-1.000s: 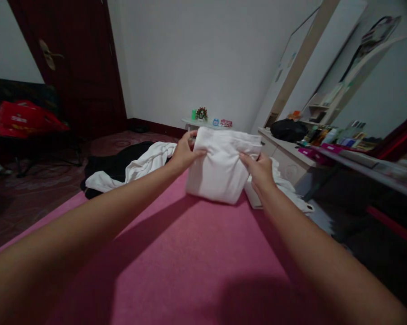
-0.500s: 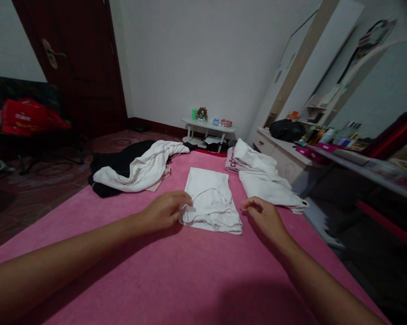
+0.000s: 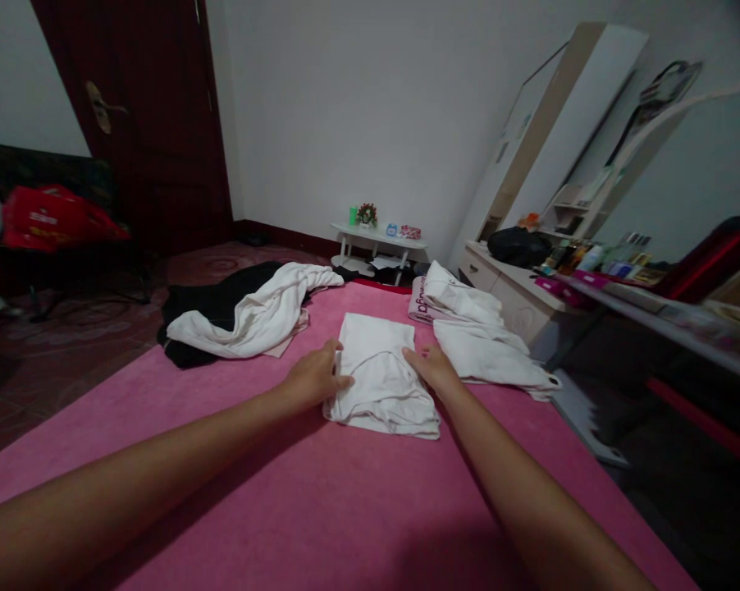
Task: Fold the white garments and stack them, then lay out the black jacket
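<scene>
Folded white garment (image 3: pixel 379 377) lies flat on pink bed cover (image 3: pixel 321 501), frame centre. Left hand (image 3: pixel 313 379) rests open on its left edge; right hand (image 3: pixel 432 368) open on its right edge.

Pink bed (image 3: pixel 321 509) under white garments (image 3: pixel 379 382)

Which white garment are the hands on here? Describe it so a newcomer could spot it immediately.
Start at the pink bed cover filling the lower frame. At its middle lies a folded white garment, flat and rectangular, with the left hand and right hand pressing on its two side edges. Unlike the crumpled white garment to its left and the white pile to its right, it is neatly squared.
</scene>
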### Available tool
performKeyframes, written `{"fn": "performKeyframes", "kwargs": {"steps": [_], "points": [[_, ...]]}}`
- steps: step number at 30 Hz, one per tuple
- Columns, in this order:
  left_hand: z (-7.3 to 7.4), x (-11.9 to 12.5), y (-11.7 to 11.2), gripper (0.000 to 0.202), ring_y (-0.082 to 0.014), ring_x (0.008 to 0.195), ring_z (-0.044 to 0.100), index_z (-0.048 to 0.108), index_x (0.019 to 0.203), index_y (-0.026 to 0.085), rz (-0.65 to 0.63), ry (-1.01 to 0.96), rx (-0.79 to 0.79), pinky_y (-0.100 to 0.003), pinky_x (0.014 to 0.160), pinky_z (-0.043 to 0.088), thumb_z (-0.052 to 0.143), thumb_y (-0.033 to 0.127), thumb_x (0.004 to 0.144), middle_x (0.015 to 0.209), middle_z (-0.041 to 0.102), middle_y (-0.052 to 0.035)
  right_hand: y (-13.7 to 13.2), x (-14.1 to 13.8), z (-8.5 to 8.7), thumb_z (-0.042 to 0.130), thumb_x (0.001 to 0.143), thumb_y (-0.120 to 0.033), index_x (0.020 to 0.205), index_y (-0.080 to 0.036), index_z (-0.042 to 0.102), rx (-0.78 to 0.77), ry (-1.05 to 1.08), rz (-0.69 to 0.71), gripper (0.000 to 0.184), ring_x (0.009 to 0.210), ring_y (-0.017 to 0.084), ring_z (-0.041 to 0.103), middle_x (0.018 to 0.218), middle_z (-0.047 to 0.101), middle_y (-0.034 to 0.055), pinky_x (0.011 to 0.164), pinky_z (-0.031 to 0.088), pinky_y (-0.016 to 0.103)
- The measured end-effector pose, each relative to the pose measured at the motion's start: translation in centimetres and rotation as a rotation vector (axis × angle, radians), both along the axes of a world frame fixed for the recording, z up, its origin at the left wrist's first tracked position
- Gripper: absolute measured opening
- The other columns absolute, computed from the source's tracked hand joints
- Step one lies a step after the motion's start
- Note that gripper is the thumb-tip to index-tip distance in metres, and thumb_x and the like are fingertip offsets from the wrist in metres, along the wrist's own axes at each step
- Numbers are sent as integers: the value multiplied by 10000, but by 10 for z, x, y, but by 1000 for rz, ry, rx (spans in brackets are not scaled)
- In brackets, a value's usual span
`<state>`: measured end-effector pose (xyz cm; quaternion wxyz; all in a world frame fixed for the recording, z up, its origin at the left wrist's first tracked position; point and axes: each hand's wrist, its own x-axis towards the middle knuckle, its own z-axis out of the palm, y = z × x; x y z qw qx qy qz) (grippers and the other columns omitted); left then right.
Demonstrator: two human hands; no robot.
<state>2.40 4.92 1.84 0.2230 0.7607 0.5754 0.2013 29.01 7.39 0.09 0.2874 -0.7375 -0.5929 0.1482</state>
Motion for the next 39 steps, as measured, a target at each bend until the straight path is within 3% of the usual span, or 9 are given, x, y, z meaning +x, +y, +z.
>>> {"fn": "performKeyframes", "kwargs": {"steps": [7, 11, 15, 18, 21, 26, 31, 35, 39], "points": [[1, 19, -20, 242, -188, 857, 549, 596, 983, 204, -251, -251, 356, -306, 777, 449, 543, 119, 763, 945, 551, -46, -5, -38, 38, 576, 658, -141, 1054, -257, 642, 87, -165, -3, 418, 879, 208, 646, 963, 687, 24, 753, 465, 298], [0, 38, -45, 254, -204, 972, 532, 629, 931, 176, -440, -357, 391, -322, 866, 455, 525, 67, 727, 1044, 525, -85, -13, -66, 67, 528, 821, -340, 1072, -238, 654, 43, -338, 228, 299, 1004, 227, 618, 1073, 684, 61, 848, 446, 325], [-7, 55, -73, 278, -242, 1003, 516, 639, 999, 168, -668, -337, 390, -363, 868, 470, 620, 183, 722, 1104, 506, -119, -18, -99, 71, 563, 678, -735, 1173, -114, 579, -168, -517, 386, 794, 1050, 335, 597, 1167, 628, 207, 861, 459, 419], [-13, 61, -84, 303, -282, 1085, 492, 656, 997, 175, -834, -272, 394, -395, 927, 449, 668, 232, 699, 1121, 529, -122, -23, -116, 65, 747, 518, -641, 1201, -89, 538, -178, -662, 384, 902, 1051, 369, 585, 1186, 598, 232, 835, 477, 430], [-13, 59, -84, 198, -264, 1080, 526, 677, 937, 179, -876, -284, 424, -364, 924, 450, 632, 216, 748, 1103, 583, -109, -27, -116, 57, 758, 577, -379, 1167, -108, 542, -92, -734, 358, 684, 1019, 329, 601, 1143, 616, 200, 797, 487, 378], [1, 36, -65, 217, -147, 761, 635, 691, 929, 181, -730, -382, 433, -239, 718, 480, 486, 149, 867, 851, 697, -55, -33, -81, 68, 651, 674, -368, 1149, -204, 531, -19, -642, 332, 517, 915, 268, 643, 1009, 677, 93, 722, 474, 331], [-3, 8, -21, 206, -147, 717, 647, 704, 912, 167, -316, -463, 349, -224, 657, 472, 513, 212, 852, 830, 718, -33, -34, -12, 131, 590, 735, -346, 1119, -238, 575, 208, -798, 191, 399, 931, 261, 623, 1048, 666, 74, 710, 444, 313], [-15, 1, 4, 217, -143, 633, 618, 691, 891, 141, -180, -484, 195, -226, 598, 455, 522, 261, 826, 748, 698, -26, -14, 61, 172, 567, 703, -213, 1110, -185, 613, 420, -1011, 61, 411, 967, 279, 592, 1035, 655, 112, 777, 415, 339], [-20, 5, 11, 210, -120, 563, 560, 668, 812, 129, -204, -561, 38, -216, 544, 415, 529, 286, 814, 642, 635, -11, 9, 126, 166, 549, 697, -194, 1005, -169, 673, 497, -1019, 0, 333, 940, 286, 599, 984, 673, 119, 817, 406, 372]]}}
